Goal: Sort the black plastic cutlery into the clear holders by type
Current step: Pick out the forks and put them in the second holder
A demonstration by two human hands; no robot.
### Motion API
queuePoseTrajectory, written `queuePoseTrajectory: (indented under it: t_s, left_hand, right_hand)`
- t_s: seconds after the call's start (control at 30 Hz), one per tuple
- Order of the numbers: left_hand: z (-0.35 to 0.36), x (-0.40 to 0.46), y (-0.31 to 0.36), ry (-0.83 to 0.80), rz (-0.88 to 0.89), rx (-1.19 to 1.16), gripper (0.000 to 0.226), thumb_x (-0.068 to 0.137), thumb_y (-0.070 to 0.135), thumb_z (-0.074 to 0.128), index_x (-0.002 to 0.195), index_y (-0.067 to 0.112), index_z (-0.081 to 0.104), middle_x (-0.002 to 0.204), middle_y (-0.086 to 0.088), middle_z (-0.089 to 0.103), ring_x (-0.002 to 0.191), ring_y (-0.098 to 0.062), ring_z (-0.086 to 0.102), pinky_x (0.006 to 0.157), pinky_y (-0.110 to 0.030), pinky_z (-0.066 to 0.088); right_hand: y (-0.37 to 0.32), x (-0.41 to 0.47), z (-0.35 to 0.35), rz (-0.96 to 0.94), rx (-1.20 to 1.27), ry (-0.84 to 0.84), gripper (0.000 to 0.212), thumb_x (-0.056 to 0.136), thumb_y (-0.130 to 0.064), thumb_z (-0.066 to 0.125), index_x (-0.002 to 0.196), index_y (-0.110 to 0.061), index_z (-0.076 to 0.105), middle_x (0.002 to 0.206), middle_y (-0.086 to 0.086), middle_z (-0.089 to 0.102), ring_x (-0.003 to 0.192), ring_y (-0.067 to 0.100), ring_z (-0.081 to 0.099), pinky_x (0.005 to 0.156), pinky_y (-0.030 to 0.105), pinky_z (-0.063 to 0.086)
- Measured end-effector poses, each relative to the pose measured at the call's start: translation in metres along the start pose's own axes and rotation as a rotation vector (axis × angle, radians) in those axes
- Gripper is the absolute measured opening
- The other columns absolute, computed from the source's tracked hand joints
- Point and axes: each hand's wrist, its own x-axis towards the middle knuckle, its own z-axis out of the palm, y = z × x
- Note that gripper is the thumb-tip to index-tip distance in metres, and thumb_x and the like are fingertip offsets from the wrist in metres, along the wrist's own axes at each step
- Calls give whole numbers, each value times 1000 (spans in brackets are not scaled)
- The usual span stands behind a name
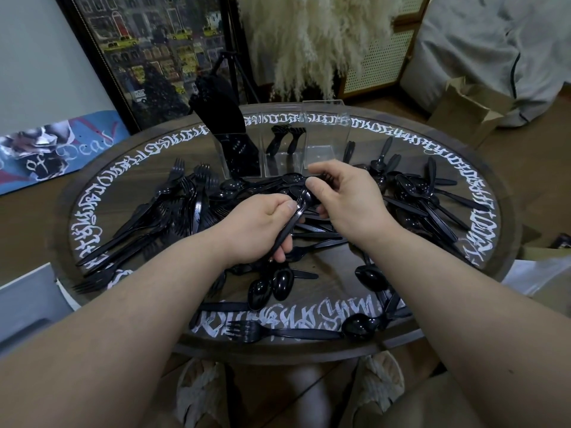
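Black plastic forks [173,205], spoons [414,186] and knives lie scattered over the round table [309,350]. My left hand [259,223] grips a bundle of black spoons [296,211] by the handles. My right hand [346,193] pinches the bowl end of that bundle above the pile. Three clear holders stand at the far side: the left holder [228,140] is packed with black cutlery, the middle holder [282,149] has two forks, and the right holder [324,131] looks empty.
A framed picture [148,50] and a tripod lean behind the table beside pampas grass [309,41]. A skateboard deck [55,149] lies at the left, a cardboard box [466,106] at the right. My knees and slippers show under the table's near edge.
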Motion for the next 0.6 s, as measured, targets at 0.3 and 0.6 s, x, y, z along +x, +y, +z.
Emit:
queuePoseTrajectory:
  t_s: [0.3, 0.6]
  left_hand:
    - [0, -1, 1, 33, 111, 58, 33, 103, 27, 34, 92, 2, 54, 60, 1, 54, 54, -13, 50, 62, -31, 43]
    - [0, 2, 1, 107, 62, 398, 22, 102, 37, 35, 87, 24, 46, 80, 0, 60, 80, -21, 56, 73, -36, 43]
  right_hand:
    - [-5, -1, 0, 126, 223, 4, 17, 97, -18, 51, 90, -20, 67, 72, -7, 60, 55, 5, 50, 56, 22, 46]
    - [-10, -4, 4, 115, 185, 95, 19, 99, -20, 44, 104, -19, 63, 77, -8, 58, 68, 5, 54, 65, 24, 49]
